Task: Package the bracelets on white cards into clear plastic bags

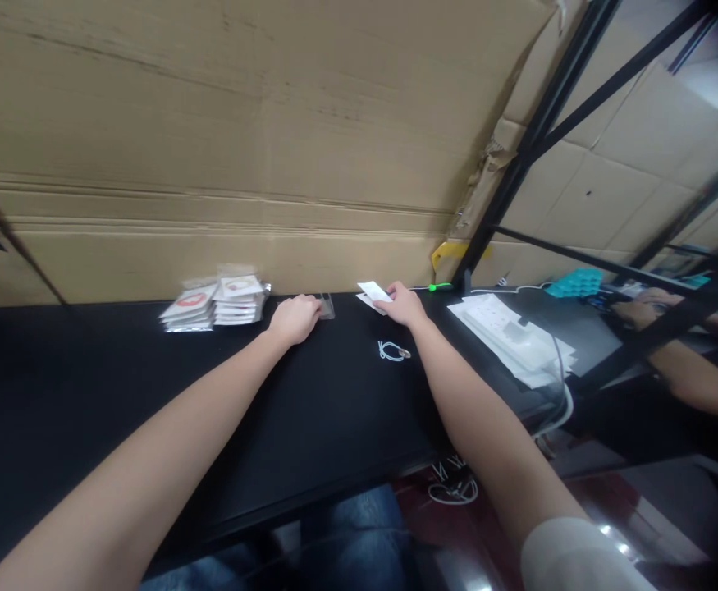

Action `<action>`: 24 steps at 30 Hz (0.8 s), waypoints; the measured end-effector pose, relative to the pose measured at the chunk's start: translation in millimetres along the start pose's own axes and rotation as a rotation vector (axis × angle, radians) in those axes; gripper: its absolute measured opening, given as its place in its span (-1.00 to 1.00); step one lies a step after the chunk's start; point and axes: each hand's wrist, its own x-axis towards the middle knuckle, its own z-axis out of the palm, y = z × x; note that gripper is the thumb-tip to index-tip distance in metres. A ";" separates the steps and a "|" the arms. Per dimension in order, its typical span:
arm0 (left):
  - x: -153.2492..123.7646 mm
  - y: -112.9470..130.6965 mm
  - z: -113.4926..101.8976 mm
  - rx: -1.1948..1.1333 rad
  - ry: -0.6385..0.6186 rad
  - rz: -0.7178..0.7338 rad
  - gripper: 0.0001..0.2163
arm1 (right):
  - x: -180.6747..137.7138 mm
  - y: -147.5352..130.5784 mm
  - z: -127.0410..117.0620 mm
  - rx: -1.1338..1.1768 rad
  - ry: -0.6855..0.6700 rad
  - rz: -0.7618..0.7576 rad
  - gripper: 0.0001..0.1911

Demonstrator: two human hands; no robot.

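Observation:
My left hand rests near the back of the black table, fingers curled down over a small clear plastic bag that sticks out to its right. In my right hand are white cards, pinched between thumb and fingers just above the tabletop. A light-coloured cord loop with a small metal-looking piece lies in front of the right hand. To the left of my left hand stand two stacks of flat packets in clear wrapping, one with a red round print and one with a paler top.
A cardboard panel rises behind the black table. Papers lie at right, by a black metal frame and a white cable. A bright green tie lies at the back. Beyond the frame, another person's arm works near a teal object.

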 end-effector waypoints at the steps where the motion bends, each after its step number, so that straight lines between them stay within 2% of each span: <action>1: 1.2 0.9 -4.5 0.014 0.036 -0.021 -0.77 | -0.4 -0.7 -1.0 0.008 0.005 0.004 -0.47; 4: 4.2 0.9 -26.2 0.058 0.183 -0.090 -0.76 | -1.9 -4.5 -5.9 0.057 0.035 0.005 -0.45; 6: 0.9 0.9 -42.3 0.055 0.201 -0.088 -0.77 | -4.9 -10.7 -10.1 0.122 0.073 -0.013 -0.41; 9: -19.3 5.4 -55.7 -0.055 -0.022 -0.034 -0.80 | -16.7 -31.2 -15.6 0.255 0.127 -0.098 -0.34; 11: -39.7 11.7 -53.9 -0.201 -0.134 0.018 -0.82 | -30.9 -53.0 -16.7 0.332 0.121 -0.202 -0.30; 12: -49.5 15.2 -50.7 -0.293 -0.102 0.032 -0.75 | -39.5 -65.3 -16.2 0.359 0.101 -0.262 -0.28; 13: -57.8 18.4 -46.7 -0.384 -0.011 -0.002 -0.63 | -48.7 -77.8 -14.9 0.381 0.085 -0.315 -0.26; 15: -67.3 22.7 -39.5 -0.647 0.121 -0.146 -0.51 | -66.5 -100.8 -10.5 0.410 0.037 -0.417 -0.21; 17: -67.9 22.9 -36.5 -0.953 0.196 -0.260 -0.58 | -80.6 -118.0 -5.9 0.421 -0.026 -0.495 -0.14; 19: -64.2 19.3 -38.5 -1.169 0.230 -0.313 -0.69 | -89.2 -128.4 -4.1 0.413 -0.034 -0.537 -0.04; 20: -62.4 16.7 -41.0 -1.204 0.235 -0.324 -0.73 | -91.6 -131.7 -4.8 0.402 -0.007 -0.548 0.02; 22: -60.9 11.6 -47.1 -1.129 0.216 -0.329 -0.76 | -93.5 -135.9 -8.7 0.364 0.061 -0.565 0.07; 24: -61.8 8.4 -52.3 -0.949 0.180 -0.289 -0.76 | -93.0 -138.4 -13.4 0.318 0.062 -0.582 -0.11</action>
